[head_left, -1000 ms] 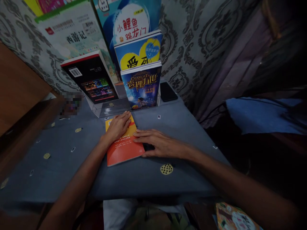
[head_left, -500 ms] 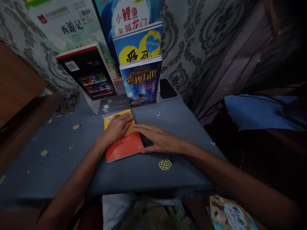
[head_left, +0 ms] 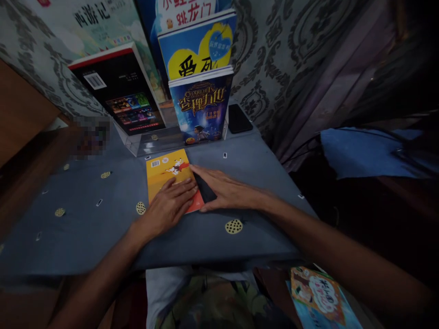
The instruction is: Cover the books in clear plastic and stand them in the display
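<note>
A yellow and red book [head_left: 163, 171] lies on the dark blue tablecloth, its barcode side up. My left hand [head_left: 173, 198] rests flat across the lower part of the cover, fingers stretched out and pointing right. It hides much of the red area. My right hand [head_left: 224, 189] is at the book's right edge, thumb and fingers spread apart, the fingertips touching near the upper right side and the thumb near the lower right corner. Behind the book, a clear stand [head_left: 137, 145] holds a dark blue book [head_left: 202, 109] and a black book [head_left: 118, 91] upright.
Taller books, including a blue and yellow one [head_left: 197, 45], stand behind. A black phone [head_left: 239, 119] lies right of the stand. Another book [head_left: 317, 297] sits low at the right, below the table edge. Blue cloth [head_left: 370, 153] hangs further right, beside dark cables.
My left hand has slid down the cover toward me, uncovering the yellow upper part and its picture. My right hand stays at the right edge. The view has shifted slightly.
</note>
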Tool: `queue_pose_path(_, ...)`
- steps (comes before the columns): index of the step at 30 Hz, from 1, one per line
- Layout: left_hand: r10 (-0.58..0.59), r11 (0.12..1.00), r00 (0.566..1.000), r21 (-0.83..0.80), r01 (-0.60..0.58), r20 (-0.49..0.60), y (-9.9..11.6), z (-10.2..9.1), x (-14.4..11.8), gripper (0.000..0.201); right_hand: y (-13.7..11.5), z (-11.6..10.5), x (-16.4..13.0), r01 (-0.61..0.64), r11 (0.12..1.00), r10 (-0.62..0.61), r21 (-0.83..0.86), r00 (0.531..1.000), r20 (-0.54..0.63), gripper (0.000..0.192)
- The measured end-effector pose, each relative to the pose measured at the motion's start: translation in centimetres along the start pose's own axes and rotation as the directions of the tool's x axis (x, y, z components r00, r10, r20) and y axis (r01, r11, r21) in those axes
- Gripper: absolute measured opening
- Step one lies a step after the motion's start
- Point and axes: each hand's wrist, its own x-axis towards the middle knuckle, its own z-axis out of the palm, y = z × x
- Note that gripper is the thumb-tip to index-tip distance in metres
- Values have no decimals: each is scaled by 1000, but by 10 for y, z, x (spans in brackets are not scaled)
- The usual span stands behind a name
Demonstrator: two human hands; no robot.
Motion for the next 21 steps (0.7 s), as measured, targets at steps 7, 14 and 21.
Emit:
queue_pose_path(7,16,1000,999,9,-16,-38,17,5,-16,41,1,0,1,17,1000,-17,-6,1000,0,98)
queue_pose_path(14,26,999,993,-19,-29,-119,15,8,-16,33,-12,13,-23,30,991,-36,-128,999,-38,83)
queue_pose_path(21,48,996,982,-64,-60,-185,15,7,-15,26,-40,24,-54,37,983,-58,-178,992,-111,70)
